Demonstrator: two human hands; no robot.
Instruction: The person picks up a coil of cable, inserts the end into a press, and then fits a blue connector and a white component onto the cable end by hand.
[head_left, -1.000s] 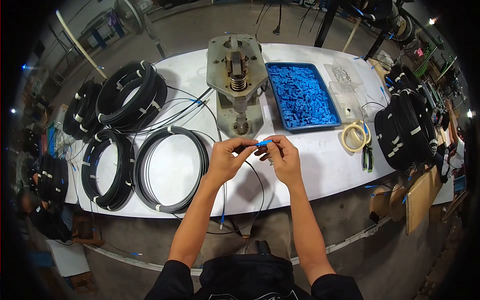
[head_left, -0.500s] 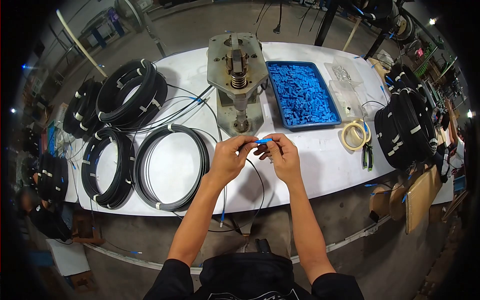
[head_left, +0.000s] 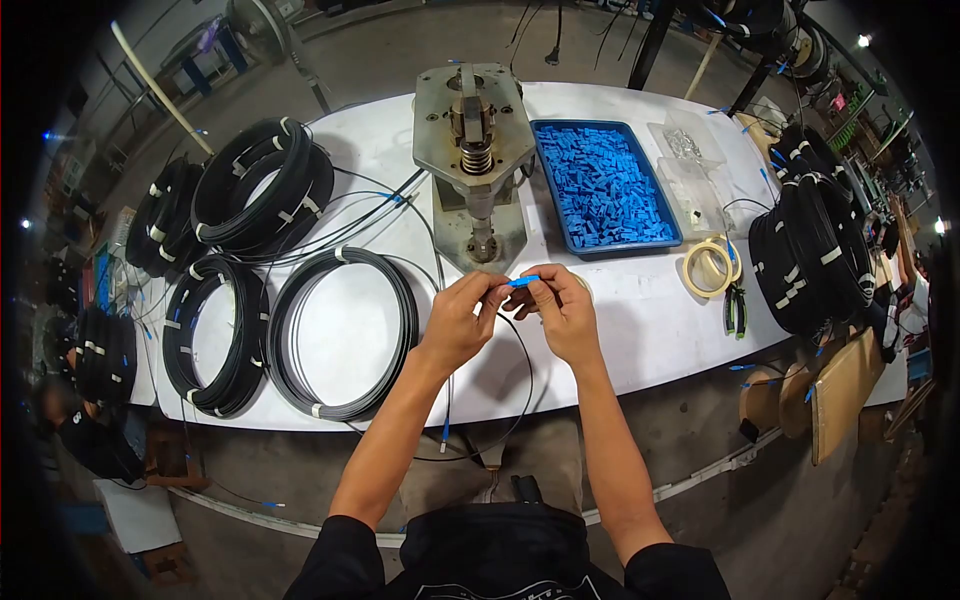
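Note:
A small blue fibre-optic connector [head_left: 522, 282] is pinched between the fingertips of both my hands, just in front of the metal press. My left hand [head_left: 463, 318] is closed at the connector's left end; what lies inside its fingertips is partly hidden. On the other end, the thumb and fingers of my right hand [head_left: 564, 312] grip the blue body. A thin black cable [head_left: 533, 380] loops below my hands, its upper part passing behind the fingers. Another blue-ended cable tip [head_left: 445, 436] hangs over the table's front edge.
A metal press [head_left: 475, 170] stands behind my hands. Right of it lie a blue tray [head_left: 612, 249] of blue connector housings, clear boxes [head_left: 690, 180], a tape roll [head_left: 708, 270] and pliers [head_left: 736, 312]. Black cable coils [head_left: 345, 330] cover the left; more coils [head_left: 810, 255] sit right.
Both hands have shifted very slightly left with the blue connector, which now tilts a little more. Their pinch on it looks the same.

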